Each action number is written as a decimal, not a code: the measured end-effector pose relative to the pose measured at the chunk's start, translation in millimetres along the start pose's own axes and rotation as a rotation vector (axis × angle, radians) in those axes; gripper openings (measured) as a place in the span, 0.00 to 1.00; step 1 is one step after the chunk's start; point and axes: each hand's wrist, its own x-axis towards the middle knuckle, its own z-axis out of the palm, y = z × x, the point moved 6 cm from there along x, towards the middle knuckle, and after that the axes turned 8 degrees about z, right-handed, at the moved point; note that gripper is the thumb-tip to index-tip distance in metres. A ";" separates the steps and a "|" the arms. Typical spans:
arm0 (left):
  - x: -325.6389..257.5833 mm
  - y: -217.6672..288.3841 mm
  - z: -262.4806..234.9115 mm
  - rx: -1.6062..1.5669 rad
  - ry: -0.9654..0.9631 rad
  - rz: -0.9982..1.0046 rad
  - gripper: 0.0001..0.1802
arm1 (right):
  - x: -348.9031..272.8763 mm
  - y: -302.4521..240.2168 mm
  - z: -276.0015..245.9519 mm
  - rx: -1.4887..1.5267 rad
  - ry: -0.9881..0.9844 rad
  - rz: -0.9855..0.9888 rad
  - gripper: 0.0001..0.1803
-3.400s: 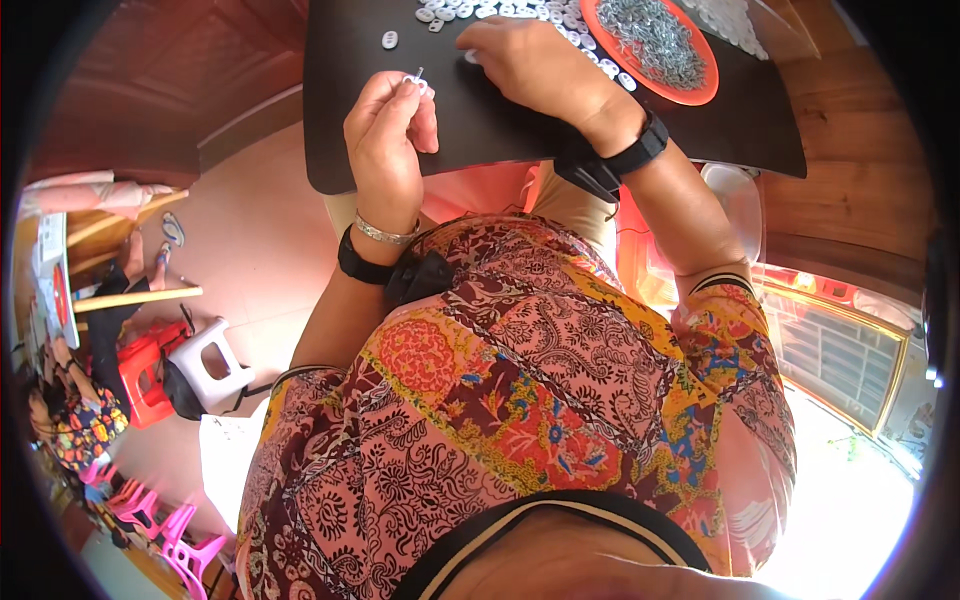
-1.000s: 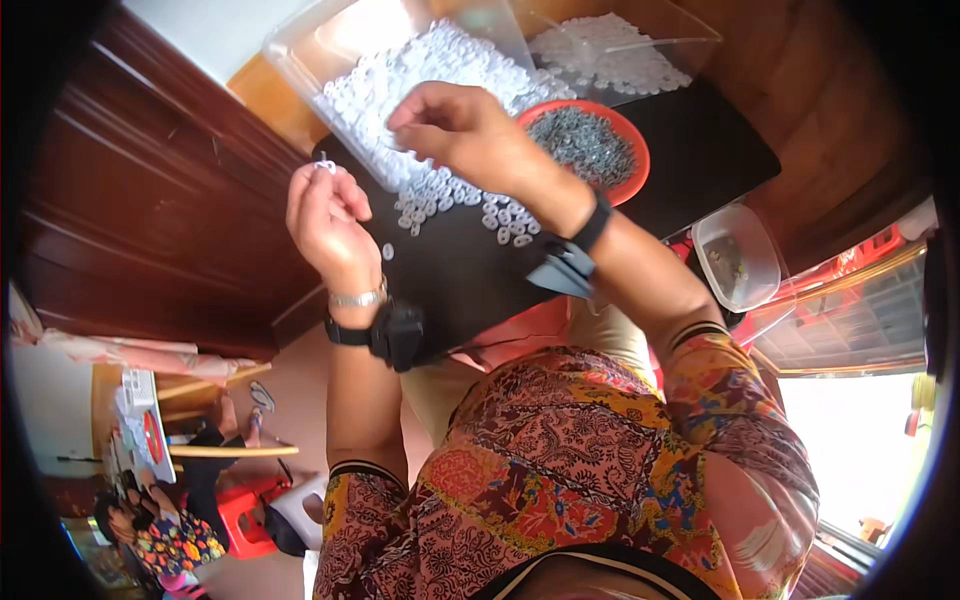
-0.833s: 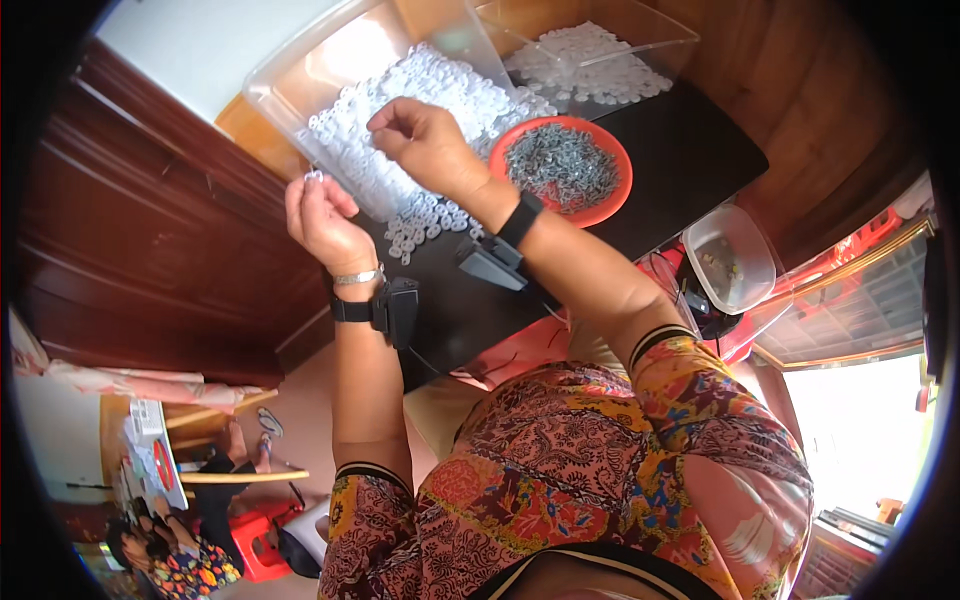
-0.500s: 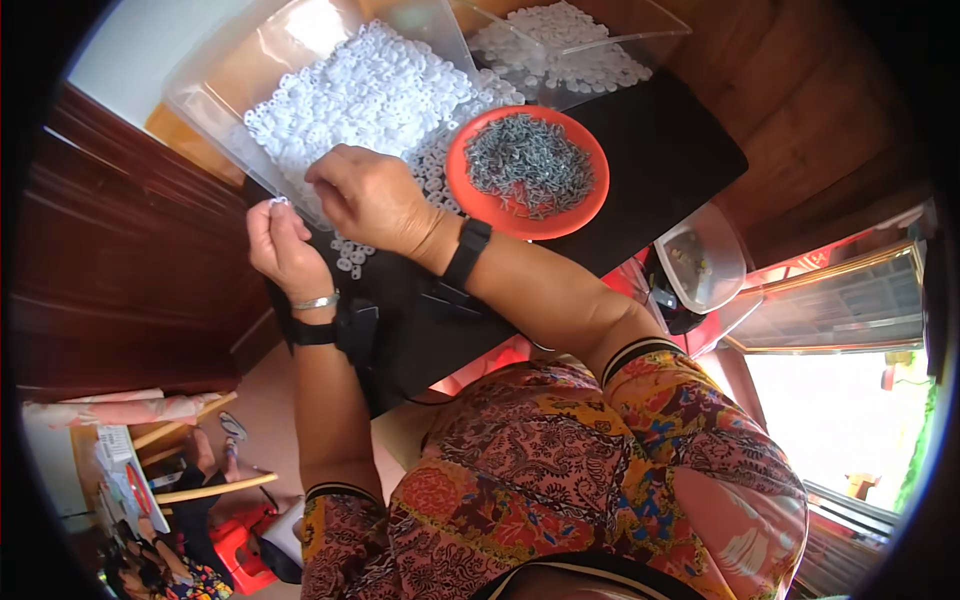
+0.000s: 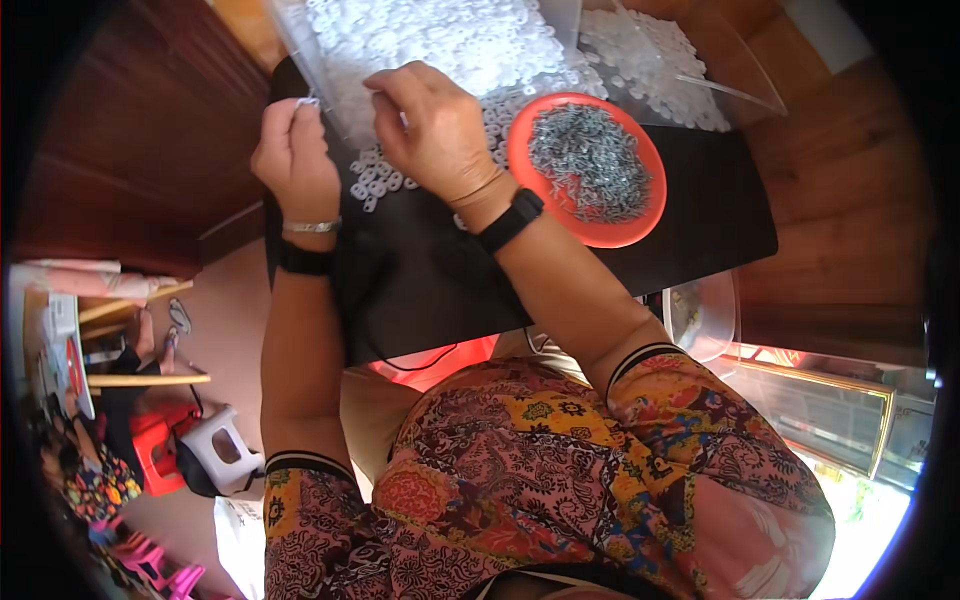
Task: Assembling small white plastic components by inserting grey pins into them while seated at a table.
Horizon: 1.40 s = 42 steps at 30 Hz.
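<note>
At the table's left edge my left hand (image 5: 298, 160) is closed, pinching a small white plastic piece (image 5: 308, 101) at its fingertips. To the right of it my right hand (image 5: 432, 130) hovers with its fingers curled in; whatever it holds, if anything, is too small or hidden to make out. Beneath and beyond the right hand, loose white plastic pieces (image 5: 378, 178) with holes lie on the table by a clear tub heaped with white pieces (image 5: 430, 45). A round orange-red dish (image 5: 655, 200) to the right carries a pile of small grey metal screws or nails (image 5: 590, 160).
The dark table (image 5: 430, 270) lies under both forearms. A second clear container with white pieces (image 5: 650, 65) stands at the back right. A wooden panel (image 5: 150, 130) rises on the left. Lower left are a grey stool (image 5: 225, 450), a red stool (image 5: 155, 455) and another person (image 5: 100, 470).
The head view has shifted, so the table and tub appear higher and farther right. My right hand is now a little farther from the left hand, which still pinches the white piece.
</note>
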 end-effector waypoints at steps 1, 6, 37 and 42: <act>-0.8 -3.6 -1.4 0.006 -0.001 -0.013 0.06 | -1.6 -1.7 -0.1 0.017 -0.002 -0.003 0.09; -7.5 -13.4 11.3 0.050 -0.031 0.049 0.05 | 0.5 8.1 -6.0 -0.053 -0.032 -0.014 0.09; -30.9 -13.1 75.5 -0.535 -0.144 -0.419 0.07 | -1.6 62.7 -2.6 0.588 -0.322 0.742 0.08; -30.4 -15.0 73.9 -0.487 -0.129 -0.410 0.09 | -1.2 63.6 -3.4 0.601 -0.335 0.716 0.10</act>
